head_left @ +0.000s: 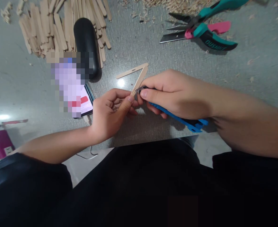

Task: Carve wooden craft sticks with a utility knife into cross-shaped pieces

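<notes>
Left, on the tabletop (pixel 120 135): stick pile (pixel 43 28), lit phone (pixel 70 85), black case (pixel 85 41). My left hand (pixel 112 108): thumb and fingers pinched shut on the near end of a stick (pixel 140 76). A second stick (pixel 127 73) meets its far end in view; contact unclear. My right hand (pixel 176 93): fingers wrapped around a blue knife (pixel 179 119), blade tip at the stick, just beside my left thumb. Beyond, shavings (pixel 183 4), then pliers (pixel 201 30).

Lone head camera, facing forward and down; near hands (pixel 109 112), tabletop (pixel 131 44); outer view perhaps soft.
</notes>
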A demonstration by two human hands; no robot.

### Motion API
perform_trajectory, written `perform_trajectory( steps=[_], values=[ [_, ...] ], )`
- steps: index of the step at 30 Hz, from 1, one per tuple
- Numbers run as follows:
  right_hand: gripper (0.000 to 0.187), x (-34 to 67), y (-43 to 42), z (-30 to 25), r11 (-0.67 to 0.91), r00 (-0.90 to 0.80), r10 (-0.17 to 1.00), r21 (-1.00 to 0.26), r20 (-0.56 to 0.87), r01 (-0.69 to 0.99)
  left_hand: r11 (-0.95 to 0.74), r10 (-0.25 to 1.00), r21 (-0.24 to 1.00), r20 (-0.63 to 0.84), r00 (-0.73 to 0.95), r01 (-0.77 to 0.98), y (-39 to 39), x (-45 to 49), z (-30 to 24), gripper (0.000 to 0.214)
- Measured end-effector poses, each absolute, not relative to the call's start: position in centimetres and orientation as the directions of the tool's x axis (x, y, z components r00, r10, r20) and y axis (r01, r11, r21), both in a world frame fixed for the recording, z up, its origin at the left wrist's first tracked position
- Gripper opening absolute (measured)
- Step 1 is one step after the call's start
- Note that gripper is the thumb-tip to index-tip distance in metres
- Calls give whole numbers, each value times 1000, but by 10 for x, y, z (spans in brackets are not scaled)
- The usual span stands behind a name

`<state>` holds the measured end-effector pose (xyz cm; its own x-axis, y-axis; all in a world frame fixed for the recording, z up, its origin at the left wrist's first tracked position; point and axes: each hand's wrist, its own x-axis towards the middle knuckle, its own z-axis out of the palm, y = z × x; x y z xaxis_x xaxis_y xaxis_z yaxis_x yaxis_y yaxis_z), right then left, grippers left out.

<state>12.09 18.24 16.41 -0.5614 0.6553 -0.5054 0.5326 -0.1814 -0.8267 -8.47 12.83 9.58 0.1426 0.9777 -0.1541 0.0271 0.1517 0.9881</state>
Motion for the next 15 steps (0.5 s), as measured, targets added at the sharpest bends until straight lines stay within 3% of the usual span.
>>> perform_trajectory(
  steps=[10,15],
  values=[
    [35,119,179,158,-15,-570,710,-819,-413,574,84,980,992,-98,170,89,129,-86,95,21],
    [33,123,183,160,-53,-609,656,-833,-445,551,61,983,997,-66,169,39,130,-85,96,14]
  ],
)
